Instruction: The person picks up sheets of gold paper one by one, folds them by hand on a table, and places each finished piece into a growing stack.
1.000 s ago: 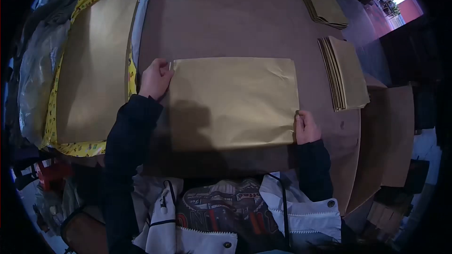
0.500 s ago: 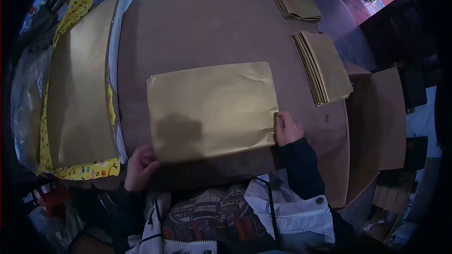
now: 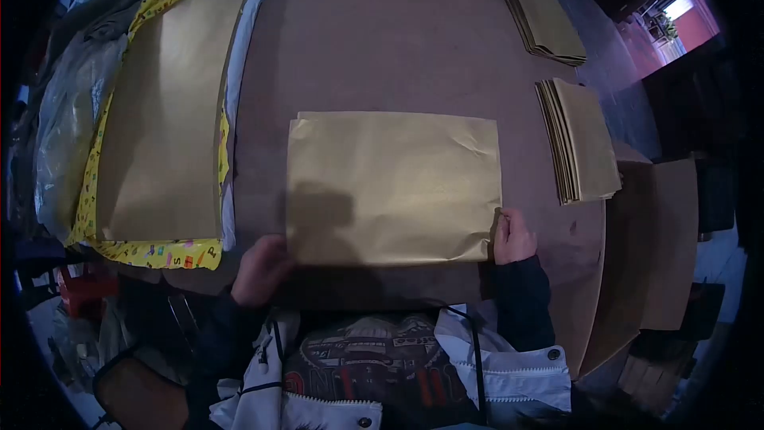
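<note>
A folded sheet of golden-brown paper [image 3: 398, 183] lies in front of me, and a second layer shows along its top left edge. My right hand [image 3: 516, 236] is closed at the lower right side, thumb and fingers pinching the paper's edge. Small creases mark the sheet beside it. At the lower left edge is my left hand [image 3: 264, 271], its fingers curled together against the paper; the fingertips are partly hidden and dim. A shadow falls on the left part of the sheet.
A tall stack of flat golden paper [image 3: 171, 119] lies at left on yellow printed wrapping [image 3: 163, 255]. Two stacks of folded paper, one far [image 3: 553, 24] and one nearer [image 3: 585, 143], lie at right. An open cardboard box [image 3: 637, 263] stands at the table's right edge.
The view has shifted, so everything on the table appears further right. The folded paper has turned to lie squarer to me. My left hand sits slightly higher along its left edge; the right keeps its grip.
</note>
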The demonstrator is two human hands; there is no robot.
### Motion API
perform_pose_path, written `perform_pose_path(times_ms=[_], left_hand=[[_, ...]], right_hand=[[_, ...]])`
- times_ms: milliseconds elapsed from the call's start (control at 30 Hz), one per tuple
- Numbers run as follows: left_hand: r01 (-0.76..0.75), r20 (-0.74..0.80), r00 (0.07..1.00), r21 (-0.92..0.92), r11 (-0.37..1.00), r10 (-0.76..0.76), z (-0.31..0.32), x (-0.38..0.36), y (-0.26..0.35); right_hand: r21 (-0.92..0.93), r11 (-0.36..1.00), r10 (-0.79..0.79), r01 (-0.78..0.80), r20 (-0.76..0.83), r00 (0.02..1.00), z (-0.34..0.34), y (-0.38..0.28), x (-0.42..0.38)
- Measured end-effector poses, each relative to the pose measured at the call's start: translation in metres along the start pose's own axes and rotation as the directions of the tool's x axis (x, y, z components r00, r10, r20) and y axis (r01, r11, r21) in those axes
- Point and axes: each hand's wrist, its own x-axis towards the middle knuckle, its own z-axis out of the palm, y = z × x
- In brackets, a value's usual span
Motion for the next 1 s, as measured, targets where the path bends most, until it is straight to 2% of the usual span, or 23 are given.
perform_pose_path(times_ms=[67,200,267,400,467,500,567,700,767,833,900,967,1000], left_hand=[[0.114,0.012,0.993,0.122,0.986,-0.116,-0.002,0.003,0.007],[0.121,0.015,0.992,0.204,0.971,-0.127,-0.005,0.013,0.001],[-0.089,0.053,0.996,0.326,0.941,0.076,-0.007,0.017,-0.01],[-0.099,0.01,0.994,0.429,0.898,0.104,-0.004,0.02,0.002],[-0.194,-0.011,0.975,0.451,0.871,0.223,-0.003,0.022,0.0],[-0.194,-0.01,0.975,0.453,0.87,0.223,-0.003,0.023,0.0],[-0.121,-0.051,0.986,0.418,0.9,0.156,-0.001,0.025,0.001],[-0.151,-0.056,0.978,0.473,0.868,0.201,0.0,0.027,0.01],[-0.048,-0.068,0.994,0.429,0.902,0.085,0.001,0.027,0.011],[-0.077,-0.057,0.992,0.43,0.9,0.112,0.001,0.016,0.012],[-0.098,-0.05,0.99,0.43,0.898,0.132,0.003,-0.001,0.016],[0.027,-0.044,0.999,0.397,0.917,-0.011,0.009,-0.02,0.022],[0.042,-0.05,0.998,0.395,0.918,-0.024,0.01,-0.025,0.016]], right_hand=[[-0.005,1.0,-0.022,0.022,-0.009,1.0,0.002,0.005,-0.002],[-0.004,1.0,-0.019,0.019,-0.009,1.0,0.002,0.004,-0.004],[-0.008,1.0,-0.024,0.024,-0.005,1.0,0.002,0.006,-0.005],[-0.016,1.0,0.006,-0.006,0.01,1.0,0.0,0.003,-0.005],[-0.024,1.0,0.015,-0.015,0.022,1.0,0.001,0.004,-0.006],[-0.032,0.999,0.026,-0.025,0.035,0.999,0.001,0.005,-0.006],[-0.034,0.999,0.033,-0.032,0.038,0.999,-0.001,0.001,-0.005],[-0.049,0.998,0.052,-0.049,0.062,0.997,-0.002,0.001,-0.005],[-0.028,0.999,0.023,-0.022,0.045,0.999,-0.003,0.0,-0.007],[-0.006,1.0,-0.006,0.006,0.029,1.0,-0.006,0.0,-0.012],[0.035,0.999,0.02,-0.024,0.124,0.992,-0.013,0.001,-0.023],[0.034,0.999,0.0,-0.005,0.127,0.992,-0.014,0.006,-0.037],[0.032,0.999,-0.018,0.014,0.122,0.992,-0.014,0.009,-0.042]])
